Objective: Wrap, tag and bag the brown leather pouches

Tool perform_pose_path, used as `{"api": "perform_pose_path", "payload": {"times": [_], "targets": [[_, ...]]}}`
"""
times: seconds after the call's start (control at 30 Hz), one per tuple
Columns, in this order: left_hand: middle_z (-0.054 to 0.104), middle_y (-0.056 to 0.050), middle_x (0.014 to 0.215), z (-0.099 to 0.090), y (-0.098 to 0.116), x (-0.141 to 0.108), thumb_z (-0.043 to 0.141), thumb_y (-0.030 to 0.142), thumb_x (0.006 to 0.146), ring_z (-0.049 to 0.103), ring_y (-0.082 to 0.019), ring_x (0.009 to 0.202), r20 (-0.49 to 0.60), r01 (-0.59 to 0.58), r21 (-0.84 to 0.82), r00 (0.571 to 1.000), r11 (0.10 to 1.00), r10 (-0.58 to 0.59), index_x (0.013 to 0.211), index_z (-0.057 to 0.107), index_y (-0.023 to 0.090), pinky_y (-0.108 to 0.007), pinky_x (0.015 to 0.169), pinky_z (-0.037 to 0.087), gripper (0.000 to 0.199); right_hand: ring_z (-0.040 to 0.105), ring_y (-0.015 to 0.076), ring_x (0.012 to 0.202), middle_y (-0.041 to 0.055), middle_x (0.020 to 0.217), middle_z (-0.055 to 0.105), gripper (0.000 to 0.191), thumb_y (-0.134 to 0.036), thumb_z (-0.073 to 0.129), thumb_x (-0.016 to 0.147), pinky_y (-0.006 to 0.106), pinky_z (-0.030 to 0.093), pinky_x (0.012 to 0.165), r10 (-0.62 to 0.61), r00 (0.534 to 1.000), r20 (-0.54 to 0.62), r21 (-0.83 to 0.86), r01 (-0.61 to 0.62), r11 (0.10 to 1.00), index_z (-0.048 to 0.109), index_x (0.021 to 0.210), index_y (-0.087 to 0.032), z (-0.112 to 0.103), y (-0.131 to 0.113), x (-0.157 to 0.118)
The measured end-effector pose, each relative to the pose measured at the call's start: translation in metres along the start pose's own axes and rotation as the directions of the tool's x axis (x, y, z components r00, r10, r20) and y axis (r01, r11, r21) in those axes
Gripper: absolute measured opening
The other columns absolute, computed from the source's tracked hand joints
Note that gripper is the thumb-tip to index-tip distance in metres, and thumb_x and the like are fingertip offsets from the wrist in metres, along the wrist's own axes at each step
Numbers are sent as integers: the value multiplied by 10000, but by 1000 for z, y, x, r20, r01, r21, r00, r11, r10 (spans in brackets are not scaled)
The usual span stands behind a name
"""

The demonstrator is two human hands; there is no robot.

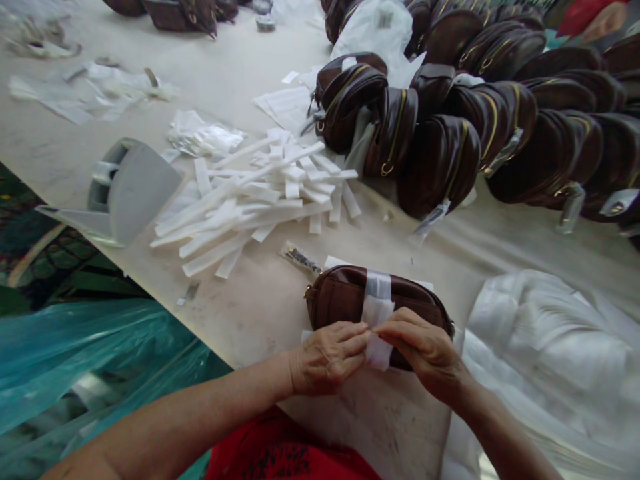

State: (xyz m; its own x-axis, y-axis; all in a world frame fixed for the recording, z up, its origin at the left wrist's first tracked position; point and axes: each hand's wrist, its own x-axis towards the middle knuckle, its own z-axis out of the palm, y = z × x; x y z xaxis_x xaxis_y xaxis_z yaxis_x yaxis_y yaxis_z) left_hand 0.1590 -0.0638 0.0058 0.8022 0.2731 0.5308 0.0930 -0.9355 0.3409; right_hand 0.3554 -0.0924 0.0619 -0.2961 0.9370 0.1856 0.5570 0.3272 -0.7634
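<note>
A dark brown zippered bag (337, 298) lies in front of me, with a white foam strip (379, 303) wrapped around its middle. My left hand (331, 357) has its fingers pressed together at the strip's left edge. From the other side, my right hand (423, 343) pinches at the strip, and its fingertips nearly meet those of the left. Exactly what the fingertips grip is partly hidden. A plastic-wrapped zipper pull (301, 259) sticks out from the bag's left end. White paper shows beneath the bag.
Loose white strips (260, 197) lie piled beyond the bag. A grey tape dispenser (135, 190) stands at the table's left edge. Many brown bags (440, 167) crowd the back right. White sheeting (550, 353) is heaped at right, teal plastic (100, 360) at left. Another person's hand (604, 21) shows at top right.
</note>
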Motion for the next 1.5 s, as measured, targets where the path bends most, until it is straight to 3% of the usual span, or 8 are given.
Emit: {"api": "perform_pose_path", "payload": {"times": [0.33,0.67,0.8,0.87,1.0,1.1,1.33,1.5], "targets": [[634,-157,1082,-1,0,1,372,91,890,543,-225,1124,-42,20,10,999,1000,-20,967,616,49,-342,875,504,260,572,167,735,61,769,632,225,-63,473,869,296,505,655,-149,967,-206,-186,111,976,659,911,-182,21,13,-5],[601,-167,1108,-1,0,0,392,86,806,517,-262,1147,4,16,-16,1000,1000,-16,872,602,74,-354,873,503,221,512,168,760,55,769,577,196,-45,458,882,300,467,679,-87,961,-261,-324,-3,946,606,889,-174,40,21,-14],[602,-155,939,-6,7,3,416,153,779,563,-252,1026,8,71,-47,997,996,-71,792,570,89,-354,828,517,167,500,172,757,63,765,568,165,-77,466,892,301,456,667,-79,959,-271,-333,-17,943,598,842,-161,42,20,-13],[597,-141,909,-7,14,6,410,155,812,569,-238,984,-22,107,-5,994,994,-107,845,575,78,-369,850,514,185,503,174,763,65,766,569,174,-68,460,891,300,453,669,-83,956,-281,-328,-14,945,596,828,-157,42,19,-13],[587,-149,1102,-2,26,10,405,103,870,520,-262,1120,-59,56,222,997,973,-44,1098,558,34,-420,982,450,283,508,170,769,61,778,573,173,-85,460,897,293,457,678,-95,952,-290,-312,0,950,600,840,-167,42,18,-11],[590,-153,1131,5,27,11,396,79,888,534,-259,1124,-58,17,336,998,942,2,1052,588,40,-393,978,457,256,515,164,753,51,763,573,195,-94,451,902,281,457,675,-94,948,-303,-311,-5,950,605,818,-179,41,18,-10],[579,-181,1156,11,25,5,399,91,897,518,-272,1160,22,-16,396,1000,918,8,1077,588,37,-420,988,441,266,538,164,728,38,733,576,187,-182,462,916,273,451,667,-39,929,-367,-320,-87,943,603,794,-193,44,15,-11],[564,-193,1180,11,23,5,400,98,897,486,-276,1199,61,-40,419,998,907,16,1122,565,28,-425,1006,427,288,552,185,716,41,753,582,178,-297,478,916,312,475,685,-8,871,-490,-327,-175,928,596,972,-176,49,19,-10]]}}
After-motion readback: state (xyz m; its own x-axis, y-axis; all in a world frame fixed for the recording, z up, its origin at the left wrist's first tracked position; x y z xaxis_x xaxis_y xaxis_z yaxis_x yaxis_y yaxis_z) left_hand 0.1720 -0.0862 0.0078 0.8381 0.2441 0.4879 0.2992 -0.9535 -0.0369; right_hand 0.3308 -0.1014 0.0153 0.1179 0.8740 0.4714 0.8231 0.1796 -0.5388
